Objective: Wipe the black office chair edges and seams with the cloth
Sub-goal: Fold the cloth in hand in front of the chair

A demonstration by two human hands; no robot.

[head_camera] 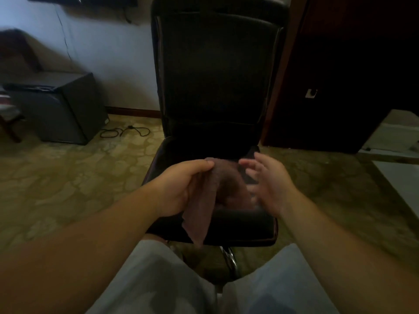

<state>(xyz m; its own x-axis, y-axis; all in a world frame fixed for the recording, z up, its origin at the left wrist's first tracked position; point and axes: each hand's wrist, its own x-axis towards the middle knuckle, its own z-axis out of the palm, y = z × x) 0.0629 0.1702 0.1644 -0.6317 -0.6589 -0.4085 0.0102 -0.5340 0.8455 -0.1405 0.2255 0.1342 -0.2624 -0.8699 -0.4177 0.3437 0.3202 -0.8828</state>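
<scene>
While gripped by left hand [181, 189]: cloth [204, 200], beside right hand [269, 184].

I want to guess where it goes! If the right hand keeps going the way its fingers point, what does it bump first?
Probably the cloth that the left hand holds. The right hand is blurred, and depth is hard to judge.

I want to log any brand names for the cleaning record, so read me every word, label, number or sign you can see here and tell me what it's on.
No readable text: none shows on the black office chair, the cloth or either hand.
Small pale tag on the dark cabinet: too small and blurred to read.
Black box by the wall: a faint mark near its lower corner, too dim to read.
</scene>
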